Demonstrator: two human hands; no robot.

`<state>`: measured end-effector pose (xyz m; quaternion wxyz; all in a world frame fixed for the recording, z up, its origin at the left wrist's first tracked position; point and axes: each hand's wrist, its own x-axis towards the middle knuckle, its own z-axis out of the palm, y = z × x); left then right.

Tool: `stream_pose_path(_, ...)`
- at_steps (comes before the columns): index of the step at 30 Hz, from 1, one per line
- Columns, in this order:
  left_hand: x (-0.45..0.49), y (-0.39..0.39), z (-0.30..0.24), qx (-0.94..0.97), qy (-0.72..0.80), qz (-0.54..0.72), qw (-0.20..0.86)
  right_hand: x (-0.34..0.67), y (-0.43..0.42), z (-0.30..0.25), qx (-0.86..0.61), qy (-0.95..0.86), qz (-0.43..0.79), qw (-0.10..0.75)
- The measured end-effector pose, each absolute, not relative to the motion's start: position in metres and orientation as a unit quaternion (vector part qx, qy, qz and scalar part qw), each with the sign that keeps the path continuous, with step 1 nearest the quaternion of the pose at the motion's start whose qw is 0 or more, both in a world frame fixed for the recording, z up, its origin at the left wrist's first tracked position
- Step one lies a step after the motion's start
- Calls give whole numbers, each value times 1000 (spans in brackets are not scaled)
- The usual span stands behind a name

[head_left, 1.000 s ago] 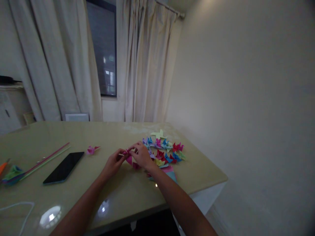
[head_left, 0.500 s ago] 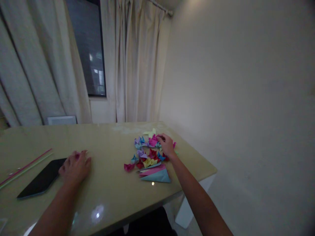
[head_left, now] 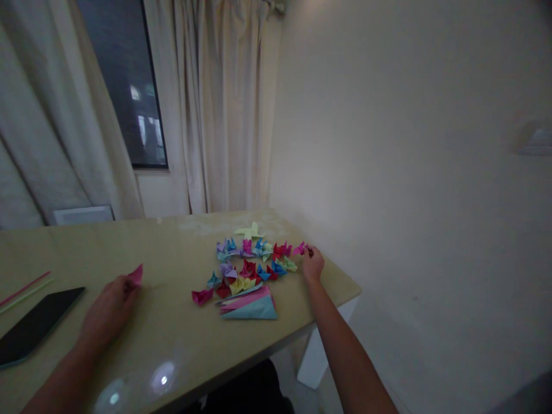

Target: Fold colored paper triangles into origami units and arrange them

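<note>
My left hand (head_left: pixel 110 305) is closed on a pink folded paper piece (head_left: pixel 136 276), just above the tabletop; its exact fold is hard to make out. Over at the right, my right hand (head_left: pixel 313 263) pinches a small magenta origami piece (head_left: pixel 299 248) at the end of a row of folded paper pieces. That row holds several blue, red, purple and pink ones, with a pale green piece (head_left: pixel 250 231) behind it. A nearer row includes a yellow piece (head_left: pixel 242 284) and a dark pink piece (head_left: pixel 202 296). Folded paper cones (head_left: pixel 252 307) in blue and pink lie in front.
A dark flat tablet-like object (head_left: pixel 38 322) lies at the left of the glossy table (head_left: pixel 172 333). Beyond it are a pink stick (head_left: pixel 26 287) and a green stick (head_left: pixel 26 295). The wall (head_left: pixel 388 172) stands along the right side.
My right hand has moved right, from above the pink pieces to the row's right end. My left hand has left the dark tablet-like object's edge, pink paper in its fingers. The view has turned right.
</note>
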<state>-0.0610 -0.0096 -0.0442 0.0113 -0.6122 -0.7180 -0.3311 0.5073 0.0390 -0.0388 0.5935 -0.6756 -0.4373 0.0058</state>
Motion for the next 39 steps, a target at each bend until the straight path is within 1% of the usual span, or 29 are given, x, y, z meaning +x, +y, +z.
stream_pose_path(5, -40, -15, -34, -608, -713, -347, -32, 509, 46, -46, -703, -449, 16, 552)
stream_pose_path(11, -26, -19, -26, -587, -702, -402, -28, 508, 45, -48, -717, -468, 22, 515)
stream_pose_path(15, -16, -17, -26, -634, -647, -422, -35, 508, 43, -46, -723, -476, 17, 500)
stream_pose_path(21, -1, -16, -28, -659, -577, -479, -54, 506, 38, -44, -729, -465, 2, 502)
stream_pose_path(26, 5, -14, -34, -677, -573, -462, -11, 506, 39, -44, -742, -442, -9, 504)
stream_pose_path(33, 9, -13, -35, -686, -588, -428, 6, 506, 40, -44, -757, -413, -12, 506)
stream_pose_path(36, 12, -15, -32, -695, -568, -440, 14, 505, 40, -42, -759, -401, -11, 513)
stream_pose_path(39, 15, -18, -29, -709, -530, -466, -12, 504, 39, -40, -761, -386, -8, 521)
